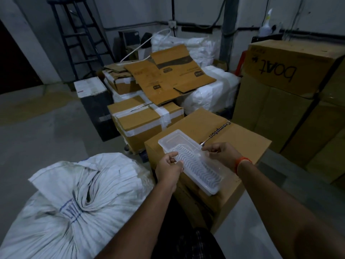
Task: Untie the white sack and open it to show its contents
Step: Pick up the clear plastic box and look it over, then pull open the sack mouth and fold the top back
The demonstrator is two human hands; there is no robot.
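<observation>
While both your hands are taken up with a tray, the sack waits tied at your lower left.

Scene: you stand in a dim storeroom, looking down over stacked cartons and wrapped bundles on a concrete floor.

White sack: the white sack point(74, 204) lies on the floor at the lower left of the view, bulging, its woven cloth gathered into a puckered neck point(87, 200) that faces up toward you. No cord can be made out in the folds; the neck reads as closed.

Clear plastic tray: the clear plastic tray point(192, 162) rests lengthwise on the cardboard box point(240, 139) printed "Crompton", its long axis running from upper left to lower right.

Left hand: your left hand point(169, 168) is curled closed on the tray's near-left edge.

Right hand: your right hand point(221, 152) pinches the tray's far-right edge; an orange wristband point(242, 162) sits on that wrist. A thin metal object shows just past its fingers, too small to name.

Key relation: the sack lies to the left of and below both hands, just beside the box, and its neck is well apart from the tray. The left hand is the nearer one, by a clear margin.

Progress (judgement): untying appears not yet begun.

Next move (judgement): you would need to free both hands from the tray, then swing left and down, leading with the left hand to the neck.

Risk (judgement): the tray may slide off the box if released carelessly.
</observation>
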